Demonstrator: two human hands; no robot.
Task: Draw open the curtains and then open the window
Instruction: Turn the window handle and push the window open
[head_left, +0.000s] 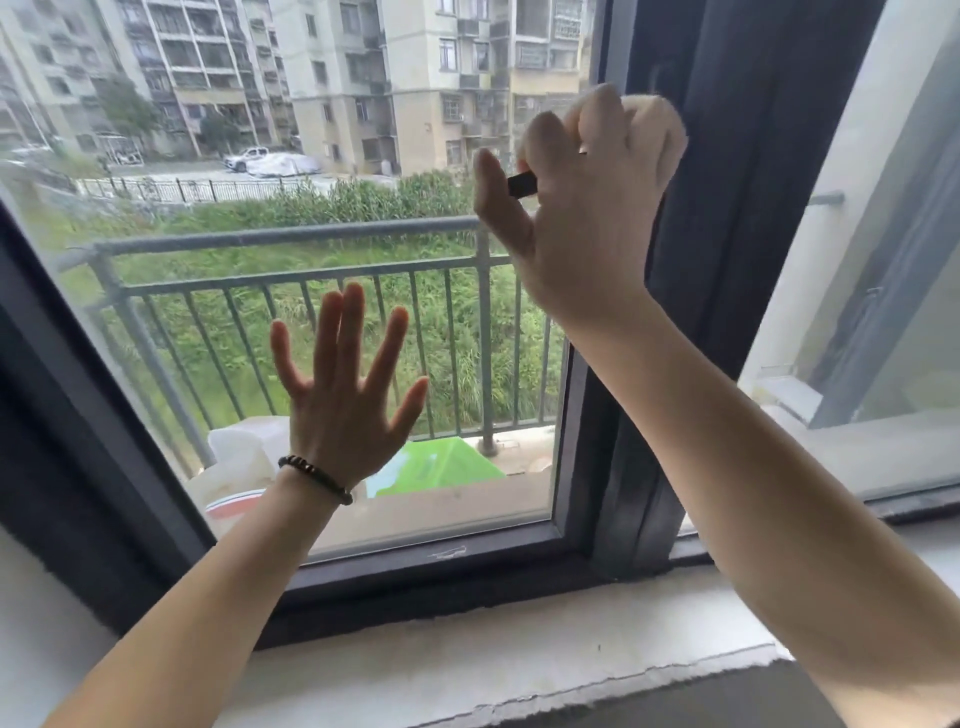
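Observation:
A dark-framed window sash (441, 545) fills the view, its glass showing a balcony railing and greenery outside. My right hand (587, 208) is closed around the black window handle (521, 184) at the sash's right edge. My left hand (343, 384), with a beaded bracelet on the wrist, is spread flat with fingers apart against or just in front of the glass. No curtain is visible in this view.
A white sill (467, 660) runs along the bottom. The dark vertical frame post (727, 208) stands right of the handle, with another pane (883, 260) beyond it. Outside are a grey railing (291, 236), white containers and a green object on the balcony.

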